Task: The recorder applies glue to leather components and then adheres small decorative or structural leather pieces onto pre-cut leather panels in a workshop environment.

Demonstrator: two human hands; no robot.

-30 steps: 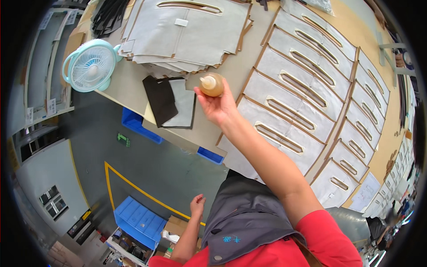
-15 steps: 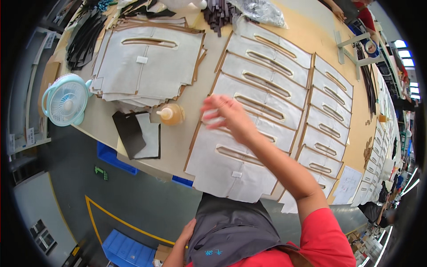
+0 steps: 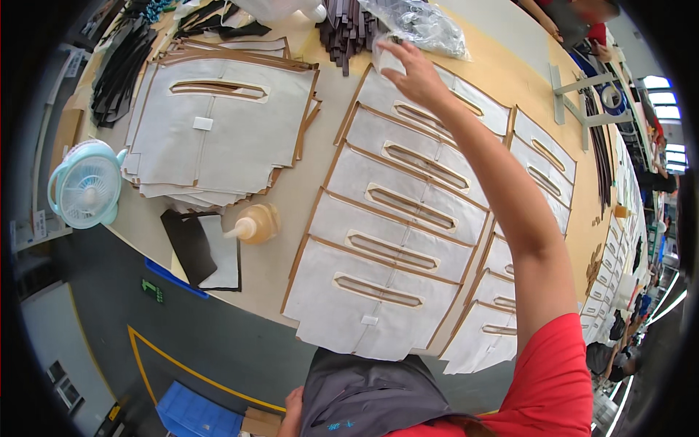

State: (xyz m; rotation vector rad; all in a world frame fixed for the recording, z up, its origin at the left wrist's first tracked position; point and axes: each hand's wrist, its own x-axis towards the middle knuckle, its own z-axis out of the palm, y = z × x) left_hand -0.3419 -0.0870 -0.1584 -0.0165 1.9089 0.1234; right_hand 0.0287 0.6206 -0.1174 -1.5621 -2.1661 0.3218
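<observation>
Seeing only a small part of the left hand point(image 3: 293, 408), below and left of the near column of grey panels point(image 3: 331, 280), being cut off at the lower edge of view; not being able to tell how opened, or if holding anything. Hiding, behind the right arm point(image 3: 524, 211), some of the column's right edge and much of the second column point(image 3: 484, 318) beside it. Holding this arm stretched slantwise, elbow slightly bent. Hovering or touching, hard to say, with the right hand point(image 3: 416, 76) at the column's far end, fingers half curved, thumb apart, near a clear bag point(image 3: 437, 29); being unclear whether pinching something.
</observation>
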